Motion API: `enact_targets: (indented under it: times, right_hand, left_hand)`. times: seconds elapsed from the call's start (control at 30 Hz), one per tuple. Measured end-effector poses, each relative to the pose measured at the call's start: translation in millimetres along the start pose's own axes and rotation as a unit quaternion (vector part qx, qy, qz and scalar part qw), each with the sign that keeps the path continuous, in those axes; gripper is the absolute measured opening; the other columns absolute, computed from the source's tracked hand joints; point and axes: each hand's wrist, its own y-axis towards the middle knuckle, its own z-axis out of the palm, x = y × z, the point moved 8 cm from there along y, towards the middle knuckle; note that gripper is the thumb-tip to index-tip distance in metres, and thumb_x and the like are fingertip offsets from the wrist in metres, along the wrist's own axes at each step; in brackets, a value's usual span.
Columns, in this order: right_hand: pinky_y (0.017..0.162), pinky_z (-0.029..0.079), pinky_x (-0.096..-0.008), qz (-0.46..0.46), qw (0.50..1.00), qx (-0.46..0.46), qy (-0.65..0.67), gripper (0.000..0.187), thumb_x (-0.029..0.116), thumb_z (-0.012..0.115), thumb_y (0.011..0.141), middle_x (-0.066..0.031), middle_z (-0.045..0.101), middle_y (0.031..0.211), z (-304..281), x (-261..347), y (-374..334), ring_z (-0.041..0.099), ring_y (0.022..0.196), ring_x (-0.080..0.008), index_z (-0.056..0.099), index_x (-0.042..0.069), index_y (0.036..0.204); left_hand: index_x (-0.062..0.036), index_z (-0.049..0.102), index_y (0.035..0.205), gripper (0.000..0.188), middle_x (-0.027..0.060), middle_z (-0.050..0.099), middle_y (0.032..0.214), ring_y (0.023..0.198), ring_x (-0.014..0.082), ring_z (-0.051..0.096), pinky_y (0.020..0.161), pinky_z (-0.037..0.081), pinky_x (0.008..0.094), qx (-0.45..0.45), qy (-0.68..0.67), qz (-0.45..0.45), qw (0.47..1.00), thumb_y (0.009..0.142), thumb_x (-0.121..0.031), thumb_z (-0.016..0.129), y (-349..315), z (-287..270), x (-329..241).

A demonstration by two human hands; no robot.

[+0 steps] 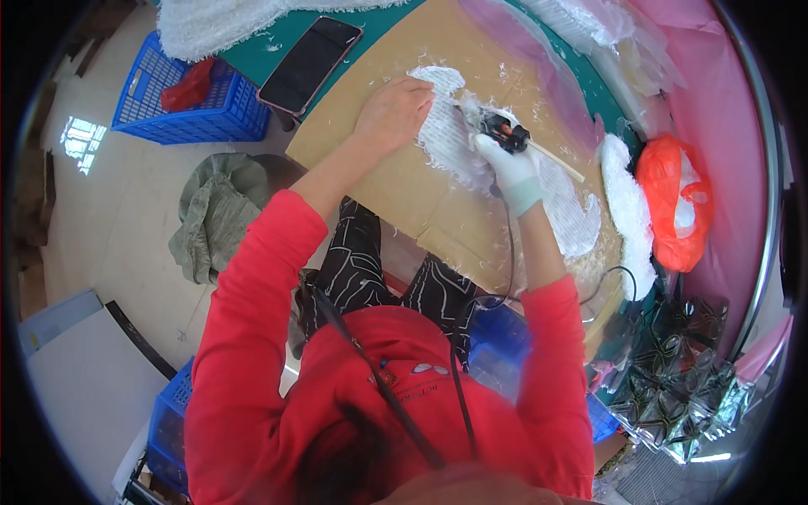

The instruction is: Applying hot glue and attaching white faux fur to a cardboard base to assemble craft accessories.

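Observation:
A ragged-edged white fabric piece [446,139] with ribbed lines and loose fibres lies across brown cardboard [362,181]. My bare left hand [396,109] presses on its left edge, fingers stretched out and lying flat. In a white glove with a pale green cuff, my right hand [507,168] is closed around a small black power tool [505,133] over the middle of the fabric. A thin pale wooden stick [557,160] juts from beside the tool, and a dark cord [511,244] runs down from that hand. The tool's working end is blurred against the fabric.
A black-screened phone [310,63] lies on the green tabletop [244,57] to the left. White fluffy pieces [627,215] and a red plastic bag [676,202] are at the right. A blue crate [189,97] stands on the floor. White scraps dot the cardboard.

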Motion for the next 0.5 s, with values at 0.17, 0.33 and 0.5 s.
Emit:
enact_targets:
  times: [0.17,0.33,0.5]
  right_hand:
    - [0.046,0.039,-0.0217,0.011,1.0,-0.008,-0.012,0.018,0.014,0.068,0.072,0.0002,0.058,0.065,-10,-10,5,0.052,0.052,-0.0075,0.063,0.003,0.085]
    - [0.048,0.04,-0.0213,0.019,0.999,-0.022,-0.015,0.019,0.017,0.067,0.074,-0.0009,0.059,0.066,-21,-7,-2,0.053,0.052,-0.0081,0.063,0.002,0.086]
    - [0.049,0.04,-0.021,-0.002,1.0,0.013,-0.01,0.022,0.02,0.065,0.076,-0.002,0.061,0.068,-4,-1,-2,0.054,0.055,-0.0084,0.063,0.003,0.088]
  left_hand:
    - [-0.0028,0.063,0.089,0.016,0.0068,0.062,0.099,0.093,0.0246,0.056,0.082,0.045,0.035,-0.006,0.006,0.01,1.0,0.081,-0.013,0.055,1,-1,-3]
    - [-0.003,0.063,0.089,0.015,0.0067,0.062,0.099,0.093,0.0243,0.056,0.081,0.045,0.035,-0.003,0.008,0.01,1.0,0.081,-0.013,0.055,-2,-1,1]
    - [-0.0035,0.063,0.089,0.016,0.0065,0.062,0.1,0.093,0.0242,0.056,0.081,0.045,0.0349,-0.003,0.015,0.006,1.0,0.081,-0.014,0.055,0,-2,-2]
